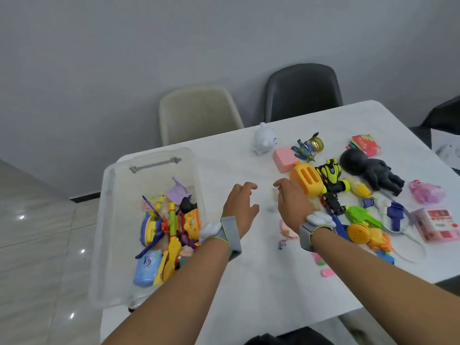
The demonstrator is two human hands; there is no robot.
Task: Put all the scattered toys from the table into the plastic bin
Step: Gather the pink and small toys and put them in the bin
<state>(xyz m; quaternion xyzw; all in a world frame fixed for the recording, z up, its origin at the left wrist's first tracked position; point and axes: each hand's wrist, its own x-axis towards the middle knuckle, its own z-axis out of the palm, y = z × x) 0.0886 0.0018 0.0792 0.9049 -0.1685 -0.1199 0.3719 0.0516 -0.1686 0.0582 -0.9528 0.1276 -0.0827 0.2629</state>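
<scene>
A clear plastic bin (113, 195) sits at the table's left end with several colourful toys piled in its near half. My left hand (240, 206) hovers over bare table just right of the bin, fingers loosely curled, holding nothing. My right hand (292, 204) hangs beside it, also empty, its fingers close to an orange toy toaster (307, 179). More toys lie scattered to the right: a yellow-black car (331, 175), a black doll (371, 170), a white figure (265, 141), a pink box (285, 159) and a green toy (361, 215).
A white marble table (249, 282) carries everything. A beige chair (199, 113) and a black chair (302, 92) stand at its far side. Small pink pieces (326, 272) lie near my right forearm. Tiled floor lies to the left.
</scene>
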